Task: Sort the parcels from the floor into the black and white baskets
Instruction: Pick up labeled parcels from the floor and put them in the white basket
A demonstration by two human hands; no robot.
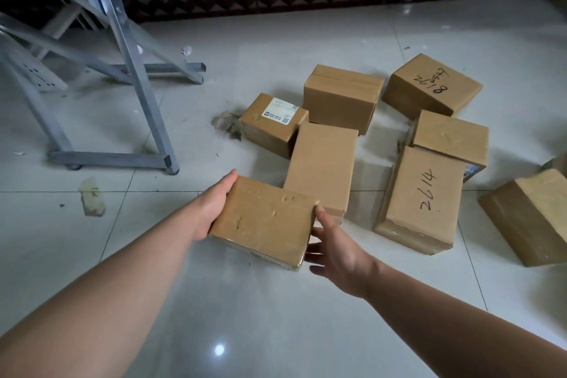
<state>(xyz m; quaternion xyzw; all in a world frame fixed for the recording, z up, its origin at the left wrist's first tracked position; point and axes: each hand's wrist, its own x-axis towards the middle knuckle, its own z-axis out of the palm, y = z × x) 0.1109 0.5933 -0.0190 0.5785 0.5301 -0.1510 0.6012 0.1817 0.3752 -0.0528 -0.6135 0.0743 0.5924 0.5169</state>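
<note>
Parcel (264,221) on floor (276,316) between two hands
Left hand (214,209) flat on its left side, right hand (334,252) spread against its right; behind lie box marked 2614 (426,190) and box marked 2618 (429,83).

Glossy white tiled floor (245,316) carries brown taped cardboard parcels (322,163) toward its right edge, grey metal frame (107,159) toward its left.
</note>
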